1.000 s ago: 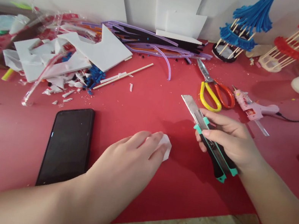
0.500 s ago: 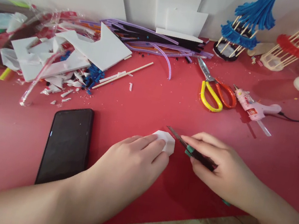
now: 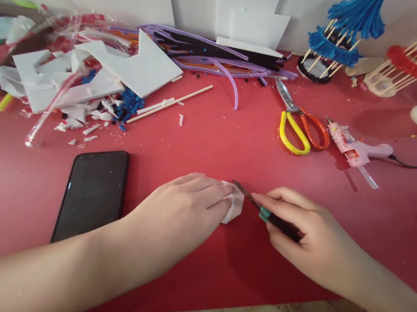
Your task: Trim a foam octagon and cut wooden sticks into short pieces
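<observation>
On the red tabletop, a small many-sided piece of white foam board [image 3: 235, 207] lies under the fingers of my left hand [image 3: 187, 206], which holds it against the surface and hides its left part. My right hand [image 3: 307, 227] is closed around a utility knife [image 3: 281, 223] with a dark body and green parts. The knife's blade points up and left, its tip at the piece's upper edge; whether it touches the piece I cannot tell. A black phone [image 3: 92, 195] lies left of my left hand, partly covered by my forearm.
Scissors [image 3: 295, 133] and a pink glue gun [image 3: 356, 144] with a cord lie at the right. White board scraps [image 3: 143, 69] are heaped back left, beside a wooden stick [image 3: 173, 103] and pipe cleaners [image 3: 207, 48]. Blue [image 3: 335, 44] and red [image 3: 412, 63] stick models stand behind.
My left hand has shifted slightly and turned on the foam board piece, which has rotated, with more of its lower edge showing. The knife has barely moved.
</observation>
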Available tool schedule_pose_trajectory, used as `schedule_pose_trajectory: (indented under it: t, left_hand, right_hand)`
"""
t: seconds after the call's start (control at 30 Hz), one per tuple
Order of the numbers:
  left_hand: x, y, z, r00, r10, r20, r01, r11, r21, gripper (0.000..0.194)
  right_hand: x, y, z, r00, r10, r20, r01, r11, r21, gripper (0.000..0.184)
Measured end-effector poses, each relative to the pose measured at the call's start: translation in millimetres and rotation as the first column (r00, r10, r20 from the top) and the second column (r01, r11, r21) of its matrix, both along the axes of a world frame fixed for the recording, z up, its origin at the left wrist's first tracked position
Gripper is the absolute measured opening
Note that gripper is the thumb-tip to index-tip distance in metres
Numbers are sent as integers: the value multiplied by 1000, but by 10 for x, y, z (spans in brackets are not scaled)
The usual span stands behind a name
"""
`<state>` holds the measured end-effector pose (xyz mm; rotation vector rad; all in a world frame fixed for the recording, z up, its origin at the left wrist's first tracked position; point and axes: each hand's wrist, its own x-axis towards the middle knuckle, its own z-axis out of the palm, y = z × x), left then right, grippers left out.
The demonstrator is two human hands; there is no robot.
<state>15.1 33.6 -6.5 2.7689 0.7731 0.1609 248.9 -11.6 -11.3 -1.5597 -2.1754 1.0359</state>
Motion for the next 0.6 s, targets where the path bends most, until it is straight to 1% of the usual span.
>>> schedule_pose_trajectory:
  t: [0.1,0.3,0.43,0.6]
  left_hand:
    - [-1,-2,1,1000,-9,-24,9,1000,16,26]
    - [23,-21,61,991,11,-135,-8,1000,25,30]
    - [23,-25,48,991,-11,-136,19,998,58,32]
    - [7,-23,16,994,-14,-108,24,995,101,30]
  right_hand:
    - [0,-3,-13,1000,-3,-4,3,1000,2,60]
    - [10,11,-7,1000,-9,3,9,1000,-1,56]
    - [9,22,4,1000,1,9,-1,1000,-4,57]
    - [3,12,-1,1000,-5,0,5,1000,-13,57]
